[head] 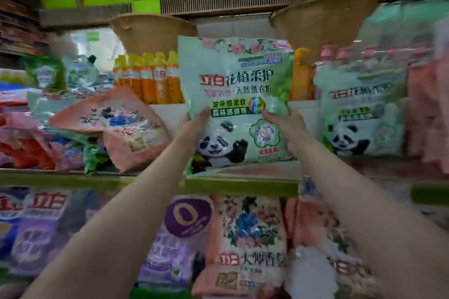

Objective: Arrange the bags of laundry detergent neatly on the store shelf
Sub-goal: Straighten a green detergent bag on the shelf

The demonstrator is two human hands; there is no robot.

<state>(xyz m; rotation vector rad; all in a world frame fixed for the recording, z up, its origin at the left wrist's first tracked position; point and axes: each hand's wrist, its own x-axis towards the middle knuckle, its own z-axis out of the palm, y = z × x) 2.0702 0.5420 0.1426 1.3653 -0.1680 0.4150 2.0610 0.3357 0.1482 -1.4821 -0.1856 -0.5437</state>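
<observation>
Holding a pale green plastic detergent bag with a panda print (pixel 237 102) upright, bottom edge on the green-edged store shelf (pixel 240 185). Left hand (pixel 194 124) clamped on its left edge, thumb across the front; right hand (pixel 283 121) clamped on its right edge. Matching green panda bag (pixel 362 114) standing just to the right. Pink flowered plastic bag (pixel 114 124) lying tilted on a heap to the left. Orange bottles (pixel 148 77) lined up behind.

Arms: two bare forearms, no sleeves in view
Left hand (pixel 194 124): bare, no glove, ring or watch seen
Right hand (pixel 283 124): bare, likewise unadorned
</observation>
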